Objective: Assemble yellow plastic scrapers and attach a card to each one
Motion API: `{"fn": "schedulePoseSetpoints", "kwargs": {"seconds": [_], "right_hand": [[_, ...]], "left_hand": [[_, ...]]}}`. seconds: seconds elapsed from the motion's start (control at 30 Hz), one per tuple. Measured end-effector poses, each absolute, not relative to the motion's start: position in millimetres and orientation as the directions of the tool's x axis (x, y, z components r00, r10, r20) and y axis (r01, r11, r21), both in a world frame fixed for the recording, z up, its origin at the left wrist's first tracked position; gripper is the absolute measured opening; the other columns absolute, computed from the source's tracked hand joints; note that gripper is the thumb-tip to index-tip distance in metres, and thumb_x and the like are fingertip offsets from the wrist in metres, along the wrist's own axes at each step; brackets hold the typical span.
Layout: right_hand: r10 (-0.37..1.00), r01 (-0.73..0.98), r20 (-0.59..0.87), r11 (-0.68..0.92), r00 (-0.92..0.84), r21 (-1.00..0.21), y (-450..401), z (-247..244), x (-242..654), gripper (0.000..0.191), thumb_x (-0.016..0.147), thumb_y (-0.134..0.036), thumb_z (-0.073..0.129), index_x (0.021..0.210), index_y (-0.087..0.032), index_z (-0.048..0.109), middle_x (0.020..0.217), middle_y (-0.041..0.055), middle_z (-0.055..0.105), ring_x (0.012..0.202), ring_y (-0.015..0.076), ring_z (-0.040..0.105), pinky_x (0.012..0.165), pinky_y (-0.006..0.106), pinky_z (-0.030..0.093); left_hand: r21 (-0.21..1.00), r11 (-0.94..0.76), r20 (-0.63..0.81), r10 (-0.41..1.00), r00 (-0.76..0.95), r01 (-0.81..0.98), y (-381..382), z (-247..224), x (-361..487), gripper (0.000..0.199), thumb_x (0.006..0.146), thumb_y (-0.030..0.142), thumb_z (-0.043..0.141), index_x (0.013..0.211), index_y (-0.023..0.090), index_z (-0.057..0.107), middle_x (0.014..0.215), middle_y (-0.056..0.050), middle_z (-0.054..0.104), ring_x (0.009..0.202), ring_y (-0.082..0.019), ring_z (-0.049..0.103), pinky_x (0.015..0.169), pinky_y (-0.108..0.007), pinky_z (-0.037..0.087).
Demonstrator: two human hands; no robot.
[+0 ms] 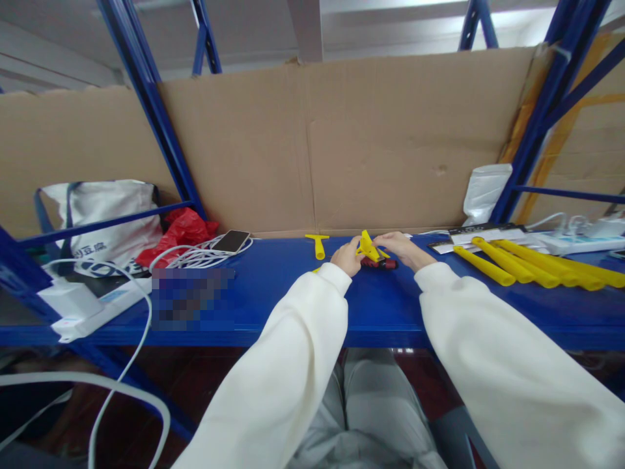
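Note:
My left hand [347, 258] is closed on a yellow plastic piece [368, 245] with a flared, angled head. My right hand [401, 247] has its fingers bent together at the right side of the same piece; whether a small part is pinched there is too small to tell. Under the piece, on the blue table, lies a dark red and black tool [387, 264], partly hidden by the hands. To the left of my left hand, a yellow T-shaped plastic piece [319, 247] lies near the cardboard. A bit of yellow shows beside my left cuff.
Several yellow tubes [532, 264] lie side by side at the right, near a power strip [576, 243]. At the left are a phone [232, 241], coiled white cable [195, 258], red plastic bag [178, 234], cloth bag [110, 218] and power strip [105, 307]. Cardboard [371, 143] walls the back.

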State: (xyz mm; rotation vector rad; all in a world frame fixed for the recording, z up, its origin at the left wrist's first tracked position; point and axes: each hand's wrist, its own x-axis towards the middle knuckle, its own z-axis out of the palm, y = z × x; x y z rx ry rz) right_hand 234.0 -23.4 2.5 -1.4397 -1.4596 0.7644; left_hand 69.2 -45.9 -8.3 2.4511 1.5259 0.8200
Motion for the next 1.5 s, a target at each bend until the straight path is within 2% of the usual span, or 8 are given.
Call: {"fn": "schedulePoseSetpoints", "kwargs": {"seconds": [0.13, 0.47, 0.63, 0.77, 0.93, 1.2, 1.4, 1.5], "right_hand": [[0.976, 0.415, 0.192, 0.133, 0.105, -0.900, -20, 0, 236, 0.006, 0.061, -0.022, 0.065, 0.057, -0.018, 0.064, 0.059, 0.0012, 0.065, 0.060, 0.0126, 0.053, 0.056, 0.023, 0.040], [0.959, 0.385, 0.266, 0.212, 0.093, -0.898, -20, 0, 235, 0.020, 0.060, -0.030, 0.075, 0.059, -0.019, 0.058, 0.060, -0.0013, 0.060, 0.062, 0.0119, 0.051, 0.062, 0.024, 0.042], [0.972, 0.359, 0.218, 0.175, 0.085, -0.917, -19, -2, 237, 0.023, 0.065, -0.036, 0.077, 0.067, -0.017, 0.065, 0.064, 0.0000, 0.063, 0.061, 0.0108, 0.051, 0.058, 0.023, 0.038], [0.983, 0.366, 0.182, 0.173, -0.010, -0.914, -21, -3, 236, 0.035, 0.060, -0.047, 0.082, 0.062, -0.017, 0.065, 0.059, -0.0010, 0.060, 0.057, 0.0103, 0.047, 0.054, 0.024, 0.034], [0.981, 0.392, 0.184, 0.190, -0.055, -0.900, -26, -1, 233, 0.039, 0.056, -0.051, 0.082, 0.057, -0.017, 0.062, 0.057, -0.0014, 0.058, 0.057, 0.0105, 0.045, 0.055, 0.025, 0.033], [0.984, 0.421, 0.169, 0.176, -0.055, -0.890, -28, 0, 234, 0.037, 0.056, -0.048, 0.082, 0.054, -0.019, 0.061, 0.055, -0.0014, 0.056, 0.056, 0.0111, 0.043, 0.055, 0.026, 0.034], [0.981, 0.430, 0.166, 0.195, -0.104, -0.881, -22, -5, 237, 0.034, 0.057, -0.047, 0.082, 0.057, -0.018, 0.064, 0.057, -0.0010, 0.058, 0.058, 0.0121, 0.047, 0.058, 0.026, 0.038], [0.982, 0.443, 0.180, 0.185, -0.053, -0.877, -15, -6, 242, 0.031, 0.063, -0.046, 0.079, 0.061, -0.018, 0.067, 0.061, 0.0013, 0.063, 0.062, 0.0142, 0.053, 0.063, 0.026, 0.043]], "left_hand": [[0.390, -0.483, 0.393, 0.857, 0.333, 0.784, -46, -9, 69, 0.050, 0.090, 0.016, 0.061, 0.138, 0.022, 0.050, 0.128, -0.011, 0.068, 0.121, -0.023, 0.063, 0.102, -0.035, 0.048], [0.397, -0.516, 0.426, 0.836, 0.345, 0.759, -37, -11, 68, 0.030, 0.090, 0.015, 0.060, 0.118, 0.023, 0.067, 0.123, -0.006, 0.071, 0.120, -0.020, 0.063, 0.105, -0.033, 0.047], [0.403, -0.510, 0.445, 0.835, 0.324, 0.760, -36, -10, 66, 0.025, 0.091, 0.013, 0.059, 0.111, 0.025, 0.068, 0.122, -0.003, 0.072, 0.119, -0.018, 0.063, 0.104, -0.032, 0.047], [0.380, -0.509, 0.457, 0.830, 0.322, 0.773, -37, -10, 66, 0.024, 0.092, 0.015, 0.058, 0.111, 0.023, 0.068, 0.120, -0.004, 0.072, 0.118, -0.018, 0.063, 0.103, -0.030, 0.047], [0.362, -0.507, 0.437, 0.833, 0.338, 0.782, -37, -10, 66, 0.026, 0.092, 0.015, 0.057, 0.115, 0.023, 0.068, 0.121, -0.004, 0.072, 0.117, -0.018, 0.064, 0.102, -0.031, 0.047], [0.353, -0.500, 0.406, 0.844, 0.352, 0.791, -39, -10, 66, 0.037, 0.094, 0.016, 0.056, 0.128, 0.026, 0.067, 0.123, -0.005, 0.071, 0.121, -0.019, 0.062, 0.105, -0.032, 0.046], [0.367, -0.488, 0.410, 0.849, 0.334, 0.792, -37, -12, 65, 0.036, 0.092, 0.017, 0.059, 0.124, 0.028, 0.070, 0.123, -0.004, 0.071, 0.119, -0.019, 0.063, 0.106, -0.034, 0.046], [0.374, -0.473, 0.417, 0.854, 0.311, 0.798, -36, -11, 65, 0.036, 0.091, 0.017, 0.059, 0.123, 0.027, 0.071, 0.123, -0.005, 0.072, 0.118, -0.019, 0.064, 0.106, -0.033, 0.047]]}}
